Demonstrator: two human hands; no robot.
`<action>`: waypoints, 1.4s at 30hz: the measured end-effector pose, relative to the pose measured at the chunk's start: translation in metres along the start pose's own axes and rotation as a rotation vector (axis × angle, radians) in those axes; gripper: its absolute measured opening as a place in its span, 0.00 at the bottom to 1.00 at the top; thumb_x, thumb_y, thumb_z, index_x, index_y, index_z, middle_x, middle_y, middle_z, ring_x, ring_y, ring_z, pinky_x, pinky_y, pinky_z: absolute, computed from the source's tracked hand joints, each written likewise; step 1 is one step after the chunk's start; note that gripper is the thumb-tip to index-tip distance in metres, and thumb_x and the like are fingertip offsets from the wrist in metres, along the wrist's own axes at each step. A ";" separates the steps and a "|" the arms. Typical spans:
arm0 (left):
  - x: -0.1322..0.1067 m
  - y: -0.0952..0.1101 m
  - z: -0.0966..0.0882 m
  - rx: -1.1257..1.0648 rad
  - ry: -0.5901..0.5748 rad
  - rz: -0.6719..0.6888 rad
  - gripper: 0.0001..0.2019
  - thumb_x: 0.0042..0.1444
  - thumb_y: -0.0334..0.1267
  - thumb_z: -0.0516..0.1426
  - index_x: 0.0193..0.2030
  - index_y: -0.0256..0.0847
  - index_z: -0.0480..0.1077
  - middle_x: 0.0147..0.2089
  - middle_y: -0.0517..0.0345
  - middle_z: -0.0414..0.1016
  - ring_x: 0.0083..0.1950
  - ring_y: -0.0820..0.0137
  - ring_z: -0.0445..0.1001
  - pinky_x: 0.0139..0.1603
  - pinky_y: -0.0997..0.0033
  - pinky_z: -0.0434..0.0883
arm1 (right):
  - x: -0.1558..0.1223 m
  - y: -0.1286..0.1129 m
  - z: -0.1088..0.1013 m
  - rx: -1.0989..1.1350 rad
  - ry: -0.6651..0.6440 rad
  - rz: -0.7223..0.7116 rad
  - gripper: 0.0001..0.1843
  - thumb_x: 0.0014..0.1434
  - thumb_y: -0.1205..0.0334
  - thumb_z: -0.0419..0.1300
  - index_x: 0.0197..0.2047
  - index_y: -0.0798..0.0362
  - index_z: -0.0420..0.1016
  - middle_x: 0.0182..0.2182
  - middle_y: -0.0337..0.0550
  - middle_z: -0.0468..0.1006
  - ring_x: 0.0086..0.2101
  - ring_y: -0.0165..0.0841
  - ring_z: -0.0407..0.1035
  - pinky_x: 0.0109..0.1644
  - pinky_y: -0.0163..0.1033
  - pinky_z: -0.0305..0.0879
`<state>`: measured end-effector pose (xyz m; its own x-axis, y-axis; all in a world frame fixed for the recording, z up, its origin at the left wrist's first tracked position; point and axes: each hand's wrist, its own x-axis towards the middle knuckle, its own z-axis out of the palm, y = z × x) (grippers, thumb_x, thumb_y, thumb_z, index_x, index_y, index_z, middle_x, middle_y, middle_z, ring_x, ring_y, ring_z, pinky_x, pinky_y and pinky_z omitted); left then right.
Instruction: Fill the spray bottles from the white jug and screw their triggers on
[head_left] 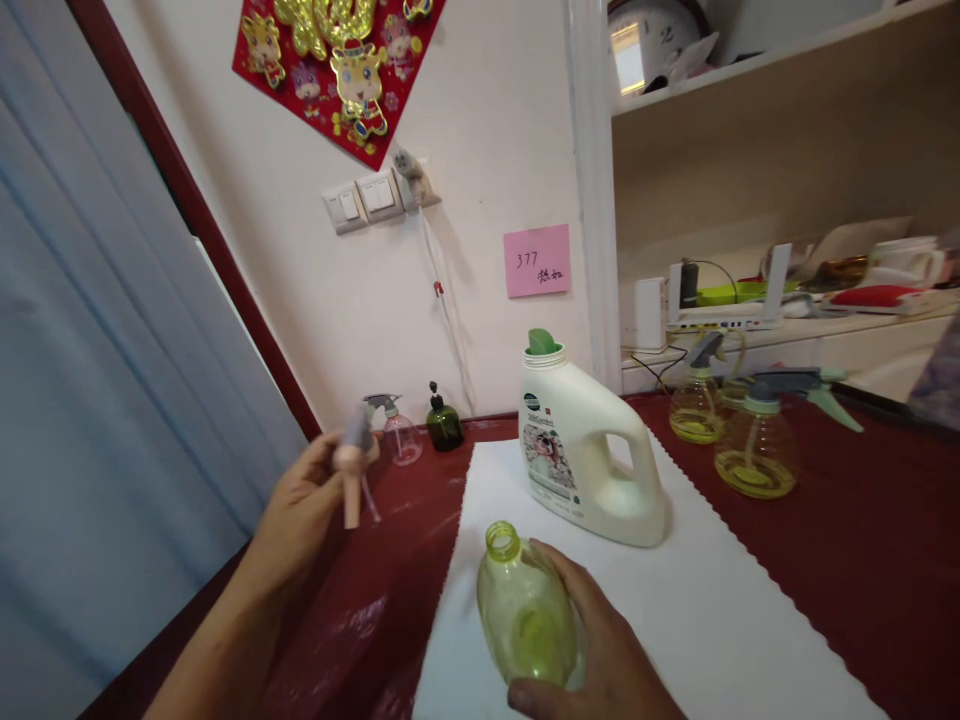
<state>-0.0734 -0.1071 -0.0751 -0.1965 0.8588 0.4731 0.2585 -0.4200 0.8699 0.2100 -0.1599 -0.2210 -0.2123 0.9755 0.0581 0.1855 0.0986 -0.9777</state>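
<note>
My left hand (309, 492) is closed on a spray nozzle (354, 460), grey and pinkish, somewhat blurred, with a thin tube hanging from it. It is held over the red tabletop, left of the white sheet. My right hand (592, 640) grips a see-through yellow-green bottle (521, 610) from its right side. That bottle has an open threaded neck and tilts a little, above the white sheet (465, 620). Behind it stands a large pale green jug (592, 460) with a handle and a printed label. The jug has no cap on, and a green spout shows in its mouth.
On the right stand two spray bottles (756, 455) (696, 405) with yellowish liquid. A clear pink spray bottle (403, 440) and a dark green pump bottle (444, 425) are by the wall. A white router (720, 322) sits on the shelf; a blue curtain (112, 400) hangs left.
</note>
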 end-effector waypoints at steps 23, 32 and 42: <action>0.001 -0.110 -0.004 0.991 -0.314 0.020 0.27 0.61 0.42 0.54 0.65 0.35 0.72 0.68 0.37 0.73 0.71 0.45 0.66 0.71 0.45 0.60 | 0.010 0.030 0.008 -0.257 0.116 -0.012 0.69 0.35 0.60 0.78 0.77 0.48 0.52 0.75 0.54 0.57 0.71 0.61 0.51 0.73 0.65 0.52; -0.050 -0.048 0.051 0.107 -0.562 -0.224 0.39 0.47 0.55 0.71 0.67 0.53 0.70 0.73 0.45 0.68 0.71 0.42 0.65 0.71 0.40 0.60 | 0.002 -0.034 -0.051 -0.202 0.426 -0.484 0.30 0.63 0.52 0.65 0.67 0.40 0.66 0.66 0.46 0.71 0.66 0.48 0.64 0.70 0.56 0.62; -0.097 -0.086 0.099 -0.138 -0.583 -0.254 0.40 0.39 0.49 0.76 0.61 0.53 0.73 0.62 0.44 0.78 0.65 0.39 0.72 0.68 0.40 0.65 | 0.093 -0.033 -0.130 -0.179 0.600 -0.336 0.39 0.56 0.41 0.66 0.64 0.55 0.70 0.53 0.56 0.82 0.51 0.51 0.76 0.57 0.57 0.71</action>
<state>0.0173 -0.1253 -0.2103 0.3197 0.9385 0.1306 0.1400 -0.1831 0.9731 0.3091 -0.0469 -0.1569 0.2699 0.8216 0.5021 0.3683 0.3937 -0.8422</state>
